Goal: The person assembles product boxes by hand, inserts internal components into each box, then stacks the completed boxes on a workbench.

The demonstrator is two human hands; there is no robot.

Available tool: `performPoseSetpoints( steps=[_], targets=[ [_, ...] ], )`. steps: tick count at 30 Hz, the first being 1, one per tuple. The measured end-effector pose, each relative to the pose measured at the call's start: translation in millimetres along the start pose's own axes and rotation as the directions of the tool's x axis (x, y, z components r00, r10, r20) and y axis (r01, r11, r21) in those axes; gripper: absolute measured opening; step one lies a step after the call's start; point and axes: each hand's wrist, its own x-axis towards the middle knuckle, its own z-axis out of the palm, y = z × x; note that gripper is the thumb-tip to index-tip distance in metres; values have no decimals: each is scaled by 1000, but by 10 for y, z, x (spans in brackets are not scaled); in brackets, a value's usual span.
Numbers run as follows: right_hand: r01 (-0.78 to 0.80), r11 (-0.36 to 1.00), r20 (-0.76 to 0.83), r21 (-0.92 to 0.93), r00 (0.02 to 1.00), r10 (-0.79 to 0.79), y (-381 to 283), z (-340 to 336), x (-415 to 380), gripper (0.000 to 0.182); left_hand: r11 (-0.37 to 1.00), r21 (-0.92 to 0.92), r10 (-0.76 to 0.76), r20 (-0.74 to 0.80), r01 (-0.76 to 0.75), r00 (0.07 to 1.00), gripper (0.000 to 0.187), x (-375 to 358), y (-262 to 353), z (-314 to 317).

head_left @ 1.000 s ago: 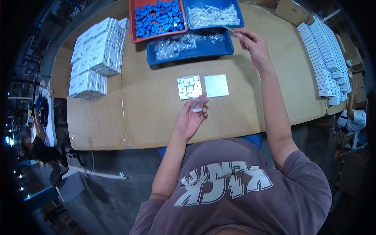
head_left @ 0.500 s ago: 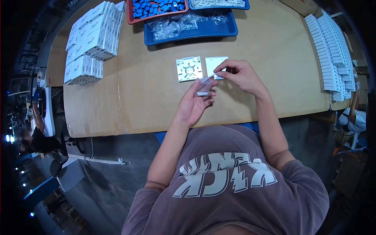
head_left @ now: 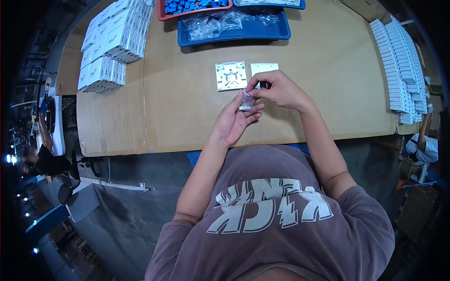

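My left hand [head_left: 232, 124] holds a small clear plastic bag [head_left: 246, 102] between thumb and fingers, its lower fingers partly spread. A short white piece [head_left: 244, 108] shows low in the bag. At the bag's mouth, my right hand [head_left: 281, 91] has thumb and forefinger pinched together; what lies between those fingertips is hidden. Beyond the hands, a square white plastic plate with moulded clips [head_left: 231, 76] lies on the cardboard-covered table [head_left: 183, 103]. Beside it is a flat white cover plate [head_left: 264, 68], partly hidden by my right hand.
A blue tray [head_left: 234, 36] of clear bags sits at the back, with a red tray [head_left: 196, 11] of blue parts and another blue tray [head_left: 269, 4] behind. White boxes [head_left: 112, 47] are stacked left, more boxes [head_left: 398, 65] right. Other people [head_left: 49, 161] are at both sides.
My right hand has moved left and closer to the bag. The slim white piece seen earlier in its fingers no longer shows plainly. The view has shifted slightly.
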Motion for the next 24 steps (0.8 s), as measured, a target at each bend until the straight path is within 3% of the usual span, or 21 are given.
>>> performPoseSetpoints(
  steps=[2,8,11,13,16,20,24],
  targets=[
    [86,994,23,-65,996,-85,49,-5,9,14,1000,8,2,-6,-2,1000,44,-2,-7,-1],
    [105,976,116,-189,990,-84,23,-38,-37,12,997,73,29,-18,-27,999,45,5,13,-16],
    [174,971,139,-166,979,-151,157,-69,-4,13,991,129,41,2,-41,999,45,-20,19,43],
    [124,989,86,-81,989,-117,209,-96,9,12,982,172,71,16,-73,997,45,-46,38,104],
    [71,996,67,-57,996,-67,183,-142,10,11,860,492,169,-17,-139,985,42,-47,26,215],
    [20,1000,14,12,1000,-20,227,-123,2,11,823,535,227,-1,-192,974,39,-25,-2,224],
    [31,967,-53,251,998,-18,284,-46,-27,16,802,564,223,22,-196,975,39,-16,-21,192]
  ],
)
